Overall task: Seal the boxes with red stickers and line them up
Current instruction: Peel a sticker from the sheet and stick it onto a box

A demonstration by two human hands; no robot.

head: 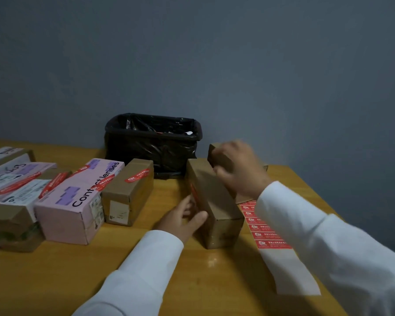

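Brown cardboard box sits on the wooden tabletop toward its right edge, long axis running from the near edge to the far edge, tilted slightly left at the far end. Red sticker shows on its left face, partly covered.

Left hand is against that left face, thumb curled over the top near corner, fingers on the side: gripping the box. Right hand is beyond the box's far end with fingers curled on a smaller dark brown box; it's motion-blurred, so exact grip is unclear.

Row of sealed boxes lies to the left: kraft box nearest, then the pink box, more beyond toward the left edge. Same long-axis direction as the held box, with a bare gap between them.

Key relation: the row is left of the box, and the left hand is on the row side, so it's better placed to pull it left than the right hand is to push. Axis already roughly parallel; only a sideways shift looks needed.

Sticker sheet lies just right of the box, under the right sleeve. Black-lined bin stands at the far edge.
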